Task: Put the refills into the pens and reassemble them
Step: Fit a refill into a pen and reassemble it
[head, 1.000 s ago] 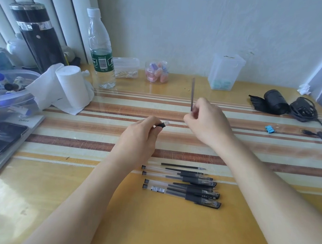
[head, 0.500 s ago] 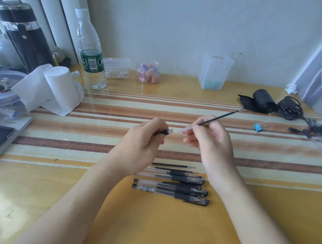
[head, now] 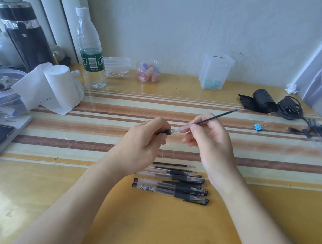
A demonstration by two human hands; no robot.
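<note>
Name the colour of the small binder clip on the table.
Blue: the binder clip, head view.

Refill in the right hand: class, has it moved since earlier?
Yes. The refill swung from upright to a slant, far tip now toward the black roll, near end at the pen grip in the left hand.

Four capped pens (head: 170, 192), two hands (head: 141, 146), one bottle (head: 89, 55)

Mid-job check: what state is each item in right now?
left hand, gripping the black pen piece
right hand, pinching the refill
refill, tilted, pale end at the black pen piece
pens, lying flat
loose refills, lying flat, uninserted
water bottle, upright, capped
</note>
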